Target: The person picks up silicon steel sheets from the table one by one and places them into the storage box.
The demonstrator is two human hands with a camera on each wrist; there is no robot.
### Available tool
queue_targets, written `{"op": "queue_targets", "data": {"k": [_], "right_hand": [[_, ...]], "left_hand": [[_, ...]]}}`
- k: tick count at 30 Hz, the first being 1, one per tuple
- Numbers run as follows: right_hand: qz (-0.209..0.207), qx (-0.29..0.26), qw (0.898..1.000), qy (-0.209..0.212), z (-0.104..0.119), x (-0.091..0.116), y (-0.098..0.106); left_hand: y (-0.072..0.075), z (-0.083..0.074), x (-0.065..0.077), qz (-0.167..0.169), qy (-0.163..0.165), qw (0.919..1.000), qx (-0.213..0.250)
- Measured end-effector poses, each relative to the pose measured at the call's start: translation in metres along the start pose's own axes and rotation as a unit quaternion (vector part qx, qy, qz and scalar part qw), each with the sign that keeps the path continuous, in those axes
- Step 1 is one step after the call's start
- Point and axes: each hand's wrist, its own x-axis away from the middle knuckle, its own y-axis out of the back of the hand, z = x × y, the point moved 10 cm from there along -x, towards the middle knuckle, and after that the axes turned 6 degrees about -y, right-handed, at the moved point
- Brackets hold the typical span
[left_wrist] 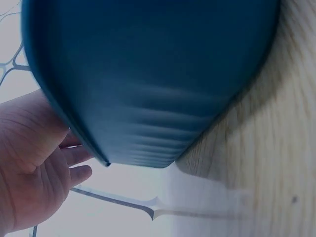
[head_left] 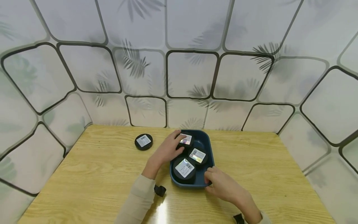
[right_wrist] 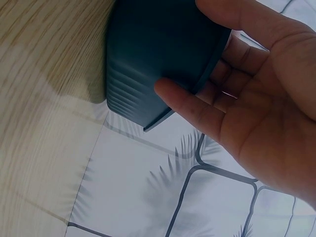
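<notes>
A dark blue bin [head_left: 208,149] sits on the wooden table, with ribbed outer walls seen in both wrist views. Three black round containers with white labels lie inside: a back one [head_left: 186,140], a middle one [head_left: 199,155] and a front one [head_left: 183,171]. My left hand [head_left: 167,147] reaches over the left rim and holds the back container, thumb on its near side and fingers on its far side. In the left wrist view, those fingertips are hidden behind the bin wall. My right hand [head_left: 223,186] grips the bin's rim at the front right corner, thumb outside, other fingers over the edge.
Another black round container [head_left: 144,142] with a white label lies on the table [head_left: 106,174], left of the bin. A wall [head_left: 193,74] with a patterned covering rises behind the table's far edge. A small black device [head_left: 160,190] is at the left wrist.
</notes>
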Motion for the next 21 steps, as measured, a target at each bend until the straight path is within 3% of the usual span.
{"op": "queue_targets", "data": {"k": [8, 15, 21], "right_hand": [[-0.010, 0.001, 1.000, 0.008, 0.001, -0.001, 0.001], [-0.003, -0.009, 1.000, 0.001, 0.001, 0.000, 0.000], [-0.004, -0.006, 1.000, 0.002, 0.002, -0.001, 0.001]], "left_hand": [[0.012, 0.003, 0.013, -0.006, 0.014, 0.9998, 0.013], [0.030, 0.012, 0.026, -0.048, 0.041, 0.9976, 0.029], [0.047, 0.021, 0.036, -0.082, 0.055, 0.9950, 0.012]]}}
